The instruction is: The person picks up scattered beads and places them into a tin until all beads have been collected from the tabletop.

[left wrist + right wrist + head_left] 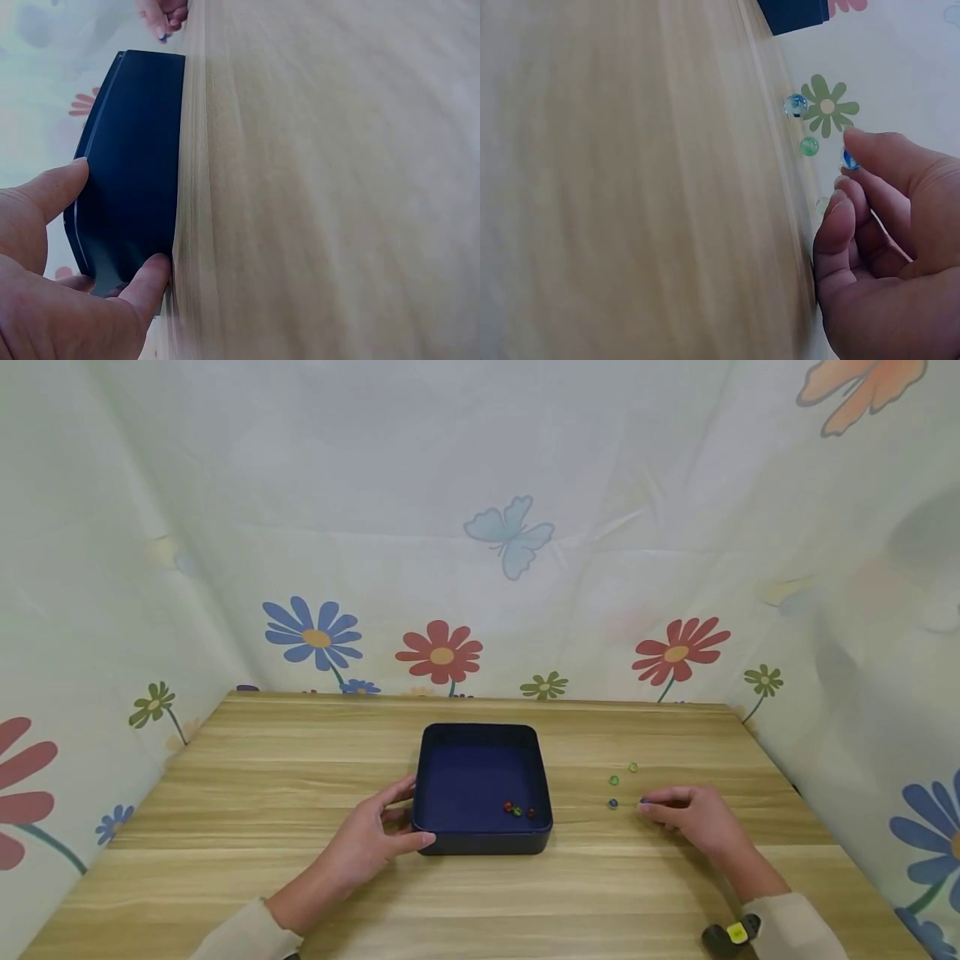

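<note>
A dark blue square box [483, 843] stands on the table; my left hand [367, 839] holds its near left corner, thumb at the front rim and fingers along the side. Inside, near the front right, lie a red marble [508, 807], a green marble [517, 812] and another reddish marble [532, 813]. To the right of the box, my right hand [697, 818] pinches a blue marble [850, 159] between thumb and finger, just above the tabletop. Close by on the wood are a clear-and-blue marble [612, 804], a green marble [614, 781] and a paler green marble [633, 767].
The wooden table [300, 760] ends at a pale cloth backdrop [375, 527] printed with flowers and a butterfly, which also rises on both sides. A black strap with a yellow patch [738, 932] sits at the right wrist.
</note>
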